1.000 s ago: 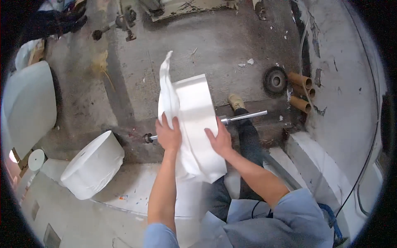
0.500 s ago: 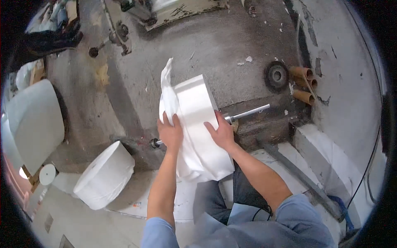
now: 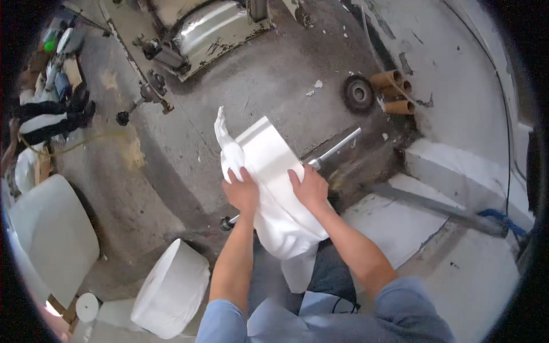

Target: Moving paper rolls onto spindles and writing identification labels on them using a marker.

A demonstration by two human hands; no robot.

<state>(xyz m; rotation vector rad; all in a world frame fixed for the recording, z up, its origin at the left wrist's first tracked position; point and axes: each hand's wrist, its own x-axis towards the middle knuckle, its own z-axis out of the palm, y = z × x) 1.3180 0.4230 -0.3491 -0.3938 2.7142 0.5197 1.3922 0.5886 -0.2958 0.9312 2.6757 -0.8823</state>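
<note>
Head view: a wide white roll (image 3: 269, 151) sits mid-picture, tilted, in front of the person's lap, with loose white material bunched along its left side and lower end and a twisted tail (image 3: 221, 127) rising from its upper left. The left hand (image 3: 242, 191) lies on that loose layer, its thumb and fingers parted and only slightly bent, resting on the surface rather than closed round anything. The right hand (image 3: 310, 187) sits over the roll's right edge, thumb on the face and well apart from the fingers; their undersides are hidden, so how firmly they grip cannot be told. A metal shaft (image 3: 341, 146) sticks out on the right, and a dark-tipped end (image 3: 226, 223) shows at the left. A second roll (image 3: 171, 288) rests at lower left; a dark wheel (image 3: 358, 95) lies just beside brown tubes (image 3: 399, 107) at upper right.
</note>
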